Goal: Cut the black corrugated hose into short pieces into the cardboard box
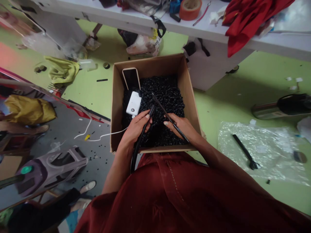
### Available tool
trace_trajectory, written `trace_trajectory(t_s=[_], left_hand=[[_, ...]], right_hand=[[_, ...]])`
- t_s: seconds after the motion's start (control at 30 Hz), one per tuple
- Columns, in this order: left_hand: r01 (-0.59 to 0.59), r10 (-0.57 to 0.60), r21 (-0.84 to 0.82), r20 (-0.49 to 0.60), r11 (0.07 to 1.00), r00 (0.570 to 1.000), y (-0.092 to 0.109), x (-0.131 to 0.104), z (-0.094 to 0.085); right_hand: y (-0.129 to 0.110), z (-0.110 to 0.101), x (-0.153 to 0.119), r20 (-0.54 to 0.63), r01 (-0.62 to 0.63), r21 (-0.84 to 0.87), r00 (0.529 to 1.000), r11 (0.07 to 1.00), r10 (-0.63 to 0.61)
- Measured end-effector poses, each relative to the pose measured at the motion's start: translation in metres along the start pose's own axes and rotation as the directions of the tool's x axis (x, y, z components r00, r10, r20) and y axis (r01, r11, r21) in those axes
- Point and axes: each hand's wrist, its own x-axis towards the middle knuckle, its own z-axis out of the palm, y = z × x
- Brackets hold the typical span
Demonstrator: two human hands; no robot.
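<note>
My left hand (139, 126) is closed round a black ribbed tube (136, 153), whose end points up between the fingers and whose length hangs down toward my lap. My right hand (178, 126) grips a long, thin dark tool (161, 106); its pointed end lies just right of the tube's end, and the two look slightly apart. Both hands are over an open cardboard box (190, 94) full of small black pieces (165, 89). A phone (131, 77) leans in the box's far left corner, above a white device (133, 103) with a white cable.
A white shelf (136, 16) crosses the top, holding orange tape (190, 9) and red cloth (247, 22). Clear plastic (272, 145) lies right, near a metal flask (266, 110). Yellow cloth (62, 69) lies left. Another person's feet (87, 187) show lower left, near a stool (58, 165).
</note>
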Motion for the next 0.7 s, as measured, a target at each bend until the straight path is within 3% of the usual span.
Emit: trace_trajectory(t_s=[0.7], left_hand=[[-0.055,0.056,0.035,-0.02,0.998,0.998,-0.003,0.0013,-0.0005]], right_hand=[[0.0025,0.0044,-0.0003,0.046,0.051,0.022,0.998,0.998,-0.052]])
